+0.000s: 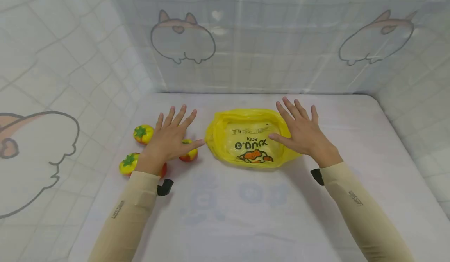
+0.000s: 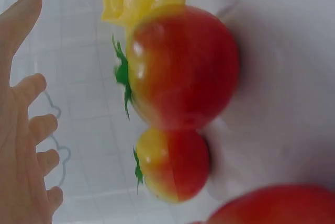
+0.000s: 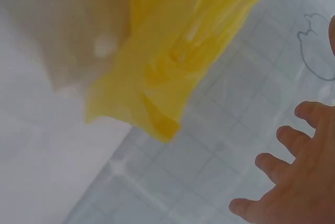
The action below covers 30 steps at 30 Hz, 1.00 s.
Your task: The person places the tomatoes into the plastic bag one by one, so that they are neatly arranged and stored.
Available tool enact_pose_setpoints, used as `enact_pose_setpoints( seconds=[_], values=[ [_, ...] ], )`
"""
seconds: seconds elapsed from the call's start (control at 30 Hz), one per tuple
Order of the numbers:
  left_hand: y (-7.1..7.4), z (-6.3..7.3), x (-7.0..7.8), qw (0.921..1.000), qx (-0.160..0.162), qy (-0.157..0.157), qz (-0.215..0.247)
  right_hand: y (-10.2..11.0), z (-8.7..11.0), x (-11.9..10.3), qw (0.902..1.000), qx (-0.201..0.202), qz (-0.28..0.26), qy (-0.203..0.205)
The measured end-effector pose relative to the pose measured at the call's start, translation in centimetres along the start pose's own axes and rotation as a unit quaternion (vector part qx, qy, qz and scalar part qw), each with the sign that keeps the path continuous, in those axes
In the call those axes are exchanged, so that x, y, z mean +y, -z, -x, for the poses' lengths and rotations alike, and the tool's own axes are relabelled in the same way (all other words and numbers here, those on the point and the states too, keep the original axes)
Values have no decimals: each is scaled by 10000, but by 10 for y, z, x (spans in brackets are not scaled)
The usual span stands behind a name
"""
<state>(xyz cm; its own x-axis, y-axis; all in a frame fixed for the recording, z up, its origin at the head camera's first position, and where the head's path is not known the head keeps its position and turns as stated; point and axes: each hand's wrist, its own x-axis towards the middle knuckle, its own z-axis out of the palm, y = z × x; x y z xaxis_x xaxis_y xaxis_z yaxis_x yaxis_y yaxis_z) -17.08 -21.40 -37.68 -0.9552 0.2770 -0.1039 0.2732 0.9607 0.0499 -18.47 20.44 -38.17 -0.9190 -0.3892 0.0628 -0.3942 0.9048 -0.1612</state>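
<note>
A yellow plastic bag [image 1: 218,127] lies on the white table with its rim spread open, a duck print and lettering showing in its middle. Spread fingers mark my left hand [image 1: 166,139], which hovers over several red-and-yellow tomatoes with green leafy tops and holds nothing. One tomato [image 1: 191,156] shows under its thumb, another [image 1: 129,164] beside the wrist. The left wrist view shows a large tomato [image 2: 183,67] and a smaller one [image 2: 175,164] below it. Above the bag's right end, my right hand [image 1: 304,135] is likewise spread with nothing in it. The bag's crumpled end [image 3: 152,88] appears in the right wrist view.
A tiled-pattern wall covering [image 1: 263,58] with cartoon animal outlines rises behind the table and along both sides. Another tomato [image 1: 143,134] sits at the table's left edge. The white tabletop [image 1: 239,223] extends toward me between my forearms.
</note>
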Motion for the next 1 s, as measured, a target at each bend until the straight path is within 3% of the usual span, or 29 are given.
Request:
enact_pose_setpoints(
  seconds=[0.17,0.43,0.63,1.0],
  values=[
    [1,9,-8,9999,-1,127,115,-12,9,11,9994,-158,-291,-76],
    [2,23,-20,9992,53,336,222,-33,34,24,9918,-371,-1224,-63],
    [-2,38,-35,9977,217,478,419,-48,45,30,9889,-545,-1378,-53],
    [-11,81,-64,9912,363,996,791,-55,50,30,9877,-770,-1361,9]
  ],
)
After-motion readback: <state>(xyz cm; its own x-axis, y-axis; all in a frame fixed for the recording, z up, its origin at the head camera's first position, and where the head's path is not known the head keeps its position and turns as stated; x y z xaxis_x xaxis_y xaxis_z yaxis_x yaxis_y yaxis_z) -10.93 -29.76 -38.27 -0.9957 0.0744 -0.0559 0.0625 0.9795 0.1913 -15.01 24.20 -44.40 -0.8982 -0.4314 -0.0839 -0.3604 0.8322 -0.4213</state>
